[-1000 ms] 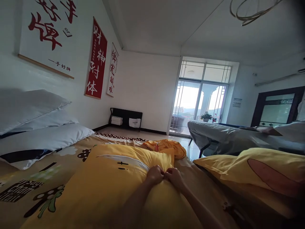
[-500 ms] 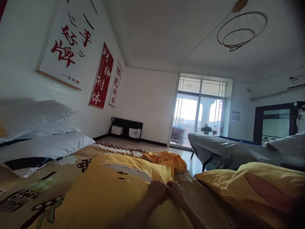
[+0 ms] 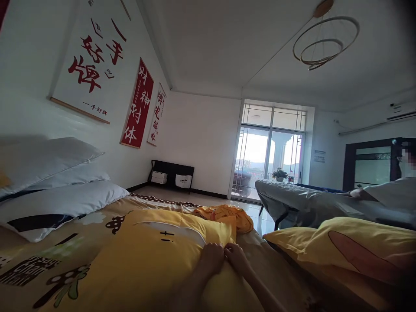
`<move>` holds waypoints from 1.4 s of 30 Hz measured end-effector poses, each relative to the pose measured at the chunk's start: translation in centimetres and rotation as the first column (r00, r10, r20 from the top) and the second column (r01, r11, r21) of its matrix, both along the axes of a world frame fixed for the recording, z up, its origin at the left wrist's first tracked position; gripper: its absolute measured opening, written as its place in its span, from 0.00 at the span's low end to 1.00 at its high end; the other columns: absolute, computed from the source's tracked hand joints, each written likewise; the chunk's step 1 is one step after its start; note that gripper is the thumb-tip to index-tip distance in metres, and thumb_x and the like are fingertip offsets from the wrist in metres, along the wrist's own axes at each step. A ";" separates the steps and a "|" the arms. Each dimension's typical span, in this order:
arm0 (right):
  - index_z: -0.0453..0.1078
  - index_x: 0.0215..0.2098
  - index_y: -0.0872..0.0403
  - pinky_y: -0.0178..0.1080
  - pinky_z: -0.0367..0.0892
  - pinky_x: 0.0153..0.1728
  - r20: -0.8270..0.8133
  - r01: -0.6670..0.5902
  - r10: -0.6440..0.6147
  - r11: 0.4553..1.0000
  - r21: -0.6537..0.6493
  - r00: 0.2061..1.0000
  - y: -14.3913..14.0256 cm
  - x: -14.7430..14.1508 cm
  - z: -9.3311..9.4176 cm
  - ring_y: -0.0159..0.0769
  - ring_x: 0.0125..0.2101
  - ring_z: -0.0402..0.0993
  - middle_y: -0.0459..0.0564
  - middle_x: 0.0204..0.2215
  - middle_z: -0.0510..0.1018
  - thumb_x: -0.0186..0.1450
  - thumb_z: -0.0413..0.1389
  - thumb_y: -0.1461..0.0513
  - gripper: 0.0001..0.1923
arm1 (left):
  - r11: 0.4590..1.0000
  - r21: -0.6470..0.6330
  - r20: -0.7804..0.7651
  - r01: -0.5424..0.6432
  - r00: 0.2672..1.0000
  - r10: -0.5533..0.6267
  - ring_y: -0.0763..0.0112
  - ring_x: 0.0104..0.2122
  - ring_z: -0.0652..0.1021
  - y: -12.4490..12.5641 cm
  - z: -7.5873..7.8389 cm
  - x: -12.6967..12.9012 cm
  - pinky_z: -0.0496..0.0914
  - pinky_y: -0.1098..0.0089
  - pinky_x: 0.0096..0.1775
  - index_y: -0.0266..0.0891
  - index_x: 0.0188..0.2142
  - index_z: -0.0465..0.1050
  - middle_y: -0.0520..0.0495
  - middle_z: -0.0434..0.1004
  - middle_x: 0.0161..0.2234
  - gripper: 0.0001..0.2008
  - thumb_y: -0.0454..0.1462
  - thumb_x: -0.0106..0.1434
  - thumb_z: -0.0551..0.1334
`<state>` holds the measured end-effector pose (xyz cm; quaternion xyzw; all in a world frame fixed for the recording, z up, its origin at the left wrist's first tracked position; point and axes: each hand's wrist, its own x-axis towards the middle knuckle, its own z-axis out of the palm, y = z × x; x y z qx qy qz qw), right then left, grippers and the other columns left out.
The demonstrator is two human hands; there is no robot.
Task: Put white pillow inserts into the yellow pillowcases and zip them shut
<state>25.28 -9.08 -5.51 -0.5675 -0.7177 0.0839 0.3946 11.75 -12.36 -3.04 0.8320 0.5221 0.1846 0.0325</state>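
A yellow pillow with a cartoon face printed on it lies on the patterned bedsheet before me. My left hand is closed on the pillow's right edge, knuckles up. Right beside it, my right hand pinches the same edge, its fingertips almost meeting the left hand. The fingertips themselves are mostly hidden, so any small part between them cannot be made out. Beyond the pillow, a crumpled orange-yellow cloth rests near the far edge of the bed.
White pillows are piled at the left by the wall. Another yellow pillow with a pink patch lies at the right. Behind it a person leans over a grey-covered table. A black rack stands at the far wall.
Both my hands keep their hold on the pillow's edge, almost unmoved. The view has shifted slightly, and more of the person at the right shows.
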 end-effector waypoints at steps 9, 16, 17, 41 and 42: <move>0.64 0.22 0.52 0.34 0.56 0.24 -0.041 -0.017 0.017 1.000 -0.001 0.999 0.1 0.2 -0.1 0.34 0.21 0.66 0.44 0.16 0.71 0.54 0.47 0.59 0.07 | 0.999 0.002 0.223 -0.050 0.974 0.048 0.63 0.42 0.77 0.8 -0.3 -0.3 0.68 0.68 0.43 0.40 0.43 0.76 0.43 0.79 0.41 0.17 0.39 0.65 0.50; 0.67 0.33 0.52 0.32 0.51 0.24 -0.005 -0.069 0.069 0.997 0.031 0.998 0.3 0.5 -0.6 0.31 0.20 0.59 0.37 0.13 0.61 0.49 0.50 0.62 0.12 | 0.998 -0.028 0.301 -0.055 0.952 0.061 0.66 0.42 0.77 1.3 -0.3 -0.4 0.67 0.72 0.42 0.40 0.43 0.77 0.46 0.80 0.41 0.16 0.38 0.64 0.52; 0.67 0.33 0.52 0.33 0.50 0.23 0.001 -0.072 0.072 0.997 0.032 0.997 0.4 0.5 -0.7 0.31 0.19 0.59 0.37 0.13 0.61 0.50 0.50 0.61 0.12 | 0.998 -0.032 0.300 -0.057 0.952 0.064 0.66 0.42 0.77 1.3 -0.3 -0.3 0.67 0.72 0.41 0.40 0.43 0.77 0.46 0.80 0.41 0.16 0.38 0.64 0.52; 0.71 0.41 0.53 0.33 0.52 0.28 0.266 -0.047 0.052 0.999 -0.023 0.963 -1.2 0.0 -0.9 0.33 0.24 0.66 0.44 0.22 0.73 0.57 0.49 0.62 0.15 | 0.997 -0.064 0.232 -0.052 0.971 0.066 0.67 0.43 0.77 0.3 -1.8 -1.2 0.67 0.73 0.42 0.41 0.44 0.74 0.46 0.79 0.42 0.14 0.39 0.66 0.51; 0.71 0.41 0.53 0.33 0.53 0.28 0.276 -0.047 0.052 0.999 -0.022 0.960 -1.3 0.0 -0.8 0.33 0.24 0.66 0.44 0.22 0.73 0.57 0.49 0.62 0.15 | 0.997 -0.061 0.230 -0.053 0.971 0.066 0.67 0.43 0.77 0.4 -1.8 -1.2 0.67 0.73 0.41 0.41 0.44 0.74 0.46 0.79 0.42 0.15 0.39 0.67 0.50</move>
